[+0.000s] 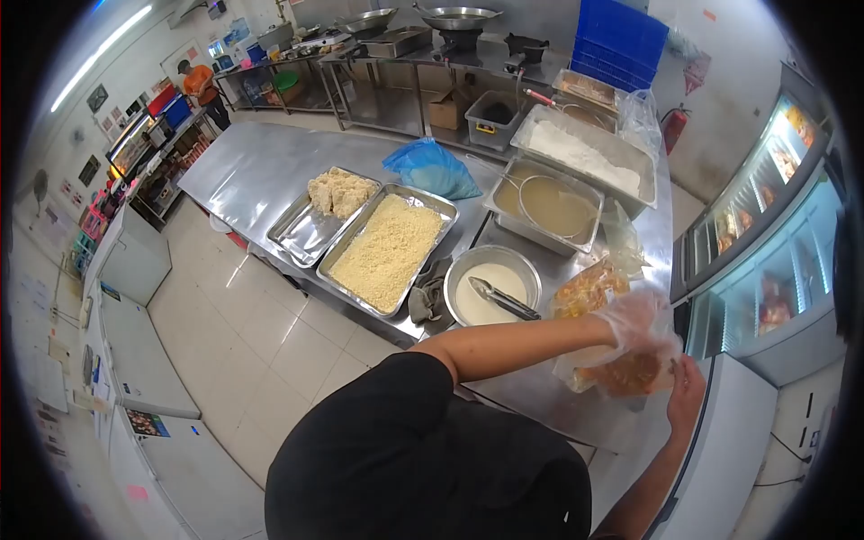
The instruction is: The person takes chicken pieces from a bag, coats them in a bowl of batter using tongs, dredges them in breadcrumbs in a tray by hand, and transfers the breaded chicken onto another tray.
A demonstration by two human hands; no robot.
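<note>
My left hand [641, 321], in a loose clear plastic glove, reaches over a clear plastic bag [621, 376] holding orange-coloured marinated food. Its fingers are hidden by the glove film and the bag. At the bag's right edge my right hand [688, 385], bare, is closed on the plastic. Just beyond lies another clear bag [583, 290] with orange and yellow contents. To the left of my left forearm is a round metal bowl [457, 261] of creamy white batter, with tongs [504, 297] resting in it.
A tray of yellow crumbs [389, 250] and a tray with coated pieces [340, 193] sit left. Behind are a blue bag [432, 167], a pan of cloudy liquid with a strainer [560, 205], and a flour pan [585, 157]. A glass-door fridge [756, 225] stands right. Another person [200, 85] is far back.
</note>
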